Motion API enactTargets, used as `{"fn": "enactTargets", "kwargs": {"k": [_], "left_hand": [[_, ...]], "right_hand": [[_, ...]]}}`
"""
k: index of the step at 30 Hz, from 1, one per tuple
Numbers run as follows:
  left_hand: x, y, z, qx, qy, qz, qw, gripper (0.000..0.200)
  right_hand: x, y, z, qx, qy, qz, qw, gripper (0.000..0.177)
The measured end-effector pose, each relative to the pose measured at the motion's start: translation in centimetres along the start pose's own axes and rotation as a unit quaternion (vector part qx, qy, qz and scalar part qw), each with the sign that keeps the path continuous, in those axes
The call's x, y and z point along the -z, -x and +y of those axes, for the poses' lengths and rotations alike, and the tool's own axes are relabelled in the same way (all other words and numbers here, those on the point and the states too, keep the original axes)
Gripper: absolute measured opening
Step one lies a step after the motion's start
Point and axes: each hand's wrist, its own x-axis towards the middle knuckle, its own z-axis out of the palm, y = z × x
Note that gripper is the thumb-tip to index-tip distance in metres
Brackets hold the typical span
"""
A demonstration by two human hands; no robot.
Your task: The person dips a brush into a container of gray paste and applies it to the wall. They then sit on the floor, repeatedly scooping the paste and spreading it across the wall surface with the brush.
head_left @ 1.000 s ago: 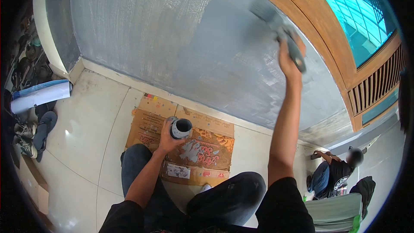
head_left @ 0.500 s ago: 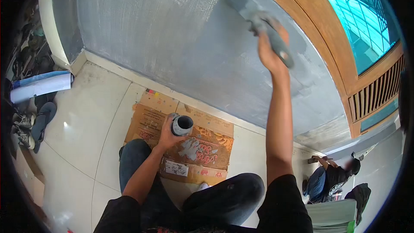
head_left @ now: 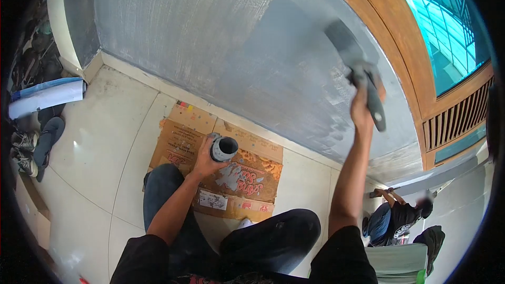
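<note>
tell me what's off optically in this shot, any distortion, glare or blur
Head view: heavy fisheye with black corners, so the base of the wall bows in a curve; a small glare spot sits on the floor tiles at left, and the window is bright; the brush in the right hand looks slightly soft, while the can in the left hand is sharp.

Matt grey paint coats the wall (head_left: pixel 221 37), streaky and rough in patches. Beside the wall, the frame (head_left: pixel 379 26) is varnished wood. Below it, glossy floor tiles (head_left: pixel 100 142) carry printed, paint-smeared cardboard (head_left: pixel 236 179).
</note>
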Motion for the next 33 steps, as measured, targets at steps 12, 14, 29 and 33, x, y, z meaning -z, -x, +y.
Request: {"fn": "enactTargets", "kwargs": {"k": [12,14,29,33], "left_hand": [[0.1,0.2,-1.3,0.000,-0.005,0.021,1.000,0.096],[-0.3,0.1,-1.5,-0.014,0.009,0.026,1.000,0.096],[0.7,-0.2,-0.5,0.012,0.006,0.020,1.000,0.091],[0.8,-0.2,-0.9,0.021,-0.004,0.017,1.000,0.091]], "right_hand": [[-3.3,0.0,5.6,0.070,0.096,0.041,0.992,0.023],[1.0,3.3,8.8,-0.008,0.121,0.048,0.991,0.026],[-10.8,-2.2,-1.5,0.040,-0.090,-0.043,0.994,0.019],[-9.3,-0.7,3.1,0.092,-0.002,0.001,0.996,0.018]]}}
